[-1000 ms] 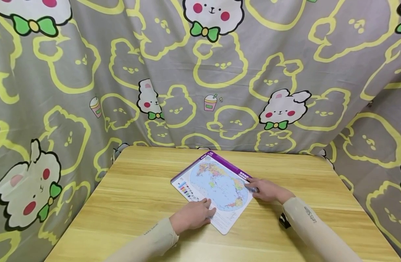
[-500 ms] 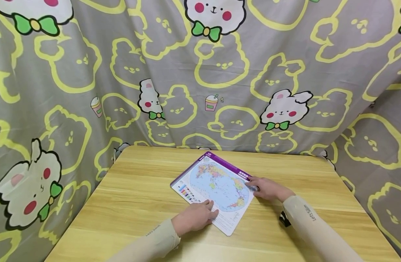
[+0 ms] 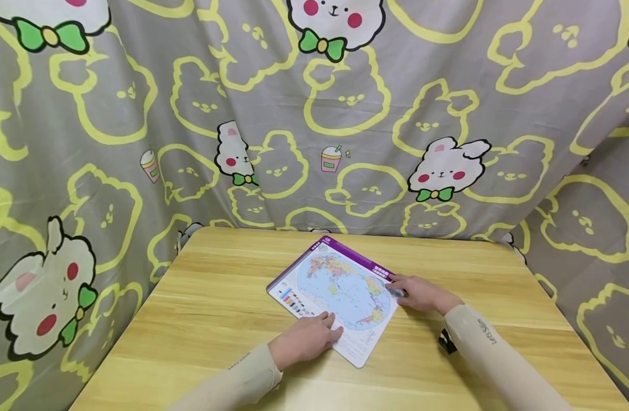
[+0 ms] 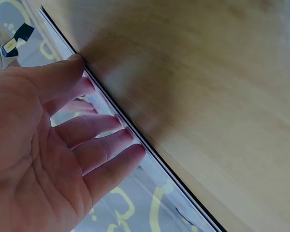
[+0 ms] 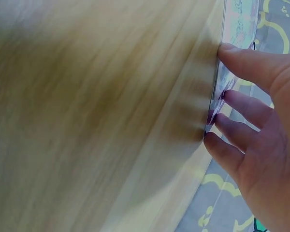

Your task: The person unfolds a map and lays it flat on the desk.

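A world map sheet [image 3: 340,291] with a purple top band and rounded corners lies flat and turned at an angle on the wooden table [image 3: 217,285]. On its near edge rests my left hand [image 3: 305,341]. The left wrist view shows that hand's fingertips [image 4: 137,151] on the glossy face and its thumb against the thin dark edge. My right hand [image 3: 422,294] is at the map's right corner by the purple band. In the right wrist view its thumb [image 5: 229,48] and spread fingertips touch the sheet's edge. Neither hand curls round the sheet.
A grey curtain [image 3: 283,188] with yellow outlines and white rabbit faces hangs behind the table and along both sides. A black strap [image 3: 446,341] shows under the right sleeve. Bare tabletop lies left of the map.
The map slid and turned slightly to the right in the first half second, the left hand moving along with it. Since then, hands and map have stayed nearly still.
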Demonstrator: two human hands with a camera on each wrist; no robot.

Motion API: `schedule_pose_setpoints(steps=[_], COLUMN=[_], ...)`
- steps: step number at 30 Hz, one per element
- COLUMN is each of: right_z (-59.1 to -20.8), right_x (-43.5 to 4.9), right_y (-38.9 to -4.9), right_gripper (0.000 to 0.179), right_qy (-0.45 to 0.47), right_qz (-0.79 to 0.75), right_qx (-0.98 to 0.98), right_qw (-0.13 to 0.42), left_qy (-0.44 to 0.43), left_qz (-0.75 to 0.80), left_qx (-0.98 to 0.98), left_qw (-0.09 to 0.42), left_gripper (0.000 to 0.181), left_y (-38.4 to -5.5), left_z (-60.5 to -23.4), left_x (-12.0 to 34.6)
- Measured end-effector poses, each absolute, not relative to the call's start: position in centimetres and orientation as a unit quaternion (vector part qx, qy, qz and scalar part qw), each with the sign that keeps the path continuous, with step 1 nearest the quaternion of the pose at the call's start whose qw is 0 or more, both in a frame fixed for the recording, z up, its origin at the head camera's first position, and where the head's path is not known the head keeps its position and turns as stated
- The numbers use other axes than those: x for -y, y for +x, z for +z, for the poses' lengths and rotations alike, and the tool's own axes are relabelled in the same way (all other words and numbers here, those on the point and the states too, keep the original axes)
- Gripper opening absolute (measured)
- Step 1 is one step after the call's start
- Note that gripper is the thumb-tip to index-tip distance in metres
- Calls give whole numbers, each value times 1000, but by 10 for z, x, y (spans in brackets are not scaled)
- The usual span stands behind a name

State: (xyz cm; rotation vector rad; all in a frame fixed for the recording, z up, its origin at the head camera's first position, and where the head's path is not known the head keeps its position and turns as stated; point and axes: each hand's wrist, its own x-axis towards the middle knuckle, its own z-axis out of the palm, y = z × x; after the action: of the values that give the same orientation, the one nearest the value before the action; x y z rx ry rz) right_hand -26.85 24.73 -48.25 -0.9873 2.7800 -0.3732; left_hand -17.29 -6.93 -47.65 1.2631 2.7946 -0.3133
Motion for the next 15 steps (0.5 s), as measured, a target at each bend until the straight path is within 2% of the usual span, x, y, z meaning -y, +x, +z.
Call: schedule_pose_setpoints(steps=[11, 15], right_z=[-483, -481], right_x=[-244, -244], right_y=[-272, -271], right_gripper=[43, 43], right_qy=[-299, -301], right_qz=[-115, -112], right_qx=[-942, -943], right_qw=[102, 89], left_qy=[407, 411], left_qz=[-94, -101], left_qx=[-908, -906], left_qw=[16, 9], left_gripper=[35, 34], left_y=[-170, -168], left_z=[-477, -477], left_x=[66, 63])
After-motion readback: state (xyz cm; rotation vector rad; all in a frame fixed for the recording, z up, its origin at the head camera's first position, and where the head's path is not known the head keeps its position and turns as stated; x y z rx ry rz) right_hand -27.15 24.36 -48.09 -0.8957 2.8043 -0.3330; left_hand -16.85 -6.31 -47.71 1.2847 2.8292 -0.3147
